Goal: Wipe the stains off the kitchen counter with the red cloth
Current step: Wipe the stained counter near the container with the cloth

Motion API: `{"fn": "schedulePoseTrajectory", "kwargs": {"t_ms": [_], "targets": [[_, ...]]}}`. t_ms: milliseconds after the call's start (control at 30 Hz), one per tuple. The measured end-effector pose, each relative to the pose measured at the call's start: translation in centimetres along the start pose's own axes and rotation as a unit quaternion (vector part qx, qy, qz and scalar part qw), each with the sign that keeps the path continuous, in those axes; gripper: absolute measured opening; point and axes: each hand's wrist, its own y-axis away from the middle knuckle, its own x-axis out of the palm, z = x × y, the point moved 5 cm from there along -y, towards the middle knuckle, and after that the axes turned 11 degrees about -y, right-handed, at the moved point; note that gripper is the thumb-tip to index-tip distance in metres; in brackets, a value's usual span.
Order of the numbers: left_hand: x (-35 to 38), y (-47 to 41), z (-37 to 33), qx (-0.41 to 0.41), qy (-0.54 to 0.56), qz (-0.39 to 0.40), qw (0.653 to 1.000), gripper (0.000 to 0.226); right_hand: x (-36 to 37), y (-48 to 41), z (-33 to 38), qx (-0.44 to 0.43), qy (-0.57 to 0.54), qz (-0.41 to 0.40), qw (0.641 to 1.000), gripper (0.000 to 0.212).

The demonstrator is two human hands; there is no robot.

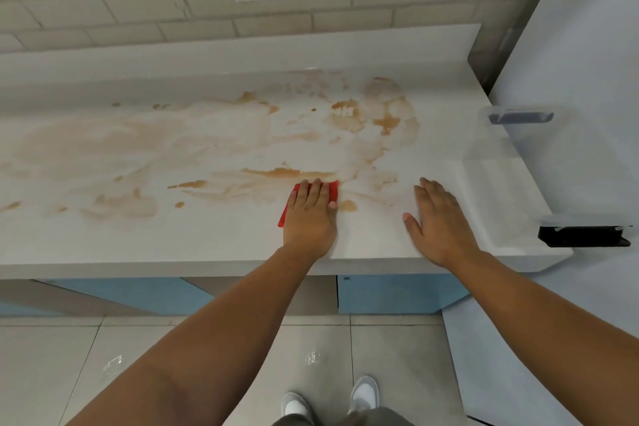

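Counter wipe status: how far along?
Done: only the patch around the right hand looks clean. In hand: the left hand presses the red cloth flat on the counter, beside a brown streak. Left: brown stains across the middle, back and left side.

Seen from above: a person with both forearms (214,332) bare, wearing grey-green trousers (345,420) and pale grey shoes (364,394) with white uppers.

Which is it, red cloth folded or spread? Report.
Cannot tell: the left hand lies flat on the red cloth; only its edges show.
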Motion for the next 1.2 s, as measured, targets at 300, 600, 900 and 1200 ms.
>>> {"fn": "schedulePoseTrajectory", "kwargs": {"t_ms": [300,600,900,1200], "targets": [[0.0,3.6,4.5,0.085,-0.028,-0.008,0.996,0.056,0.4,0.2,-1.5,-0.004,0.013,0.018,1.0,0.072],[0.1,-0.8,-1.5,-0.023,-0.028,-0.011,0.999,0.056,0.8,0.2,-1.6,-0.006,0.026,0.032,0.999,0.075],[-1.3,4.0,3.3,0.019,0.148,-0.066,0.987,0.044,0.7,0.3,-1.8,-0.006,0.031,0.035,0.999,0.075],[-0.1,-1.5,-1.9,-0.002,-0.034,-0.026,0.999,0.059,1.0,0.2,-1.9,-0.005,0.037,0.03,0.999,0.077]]}}
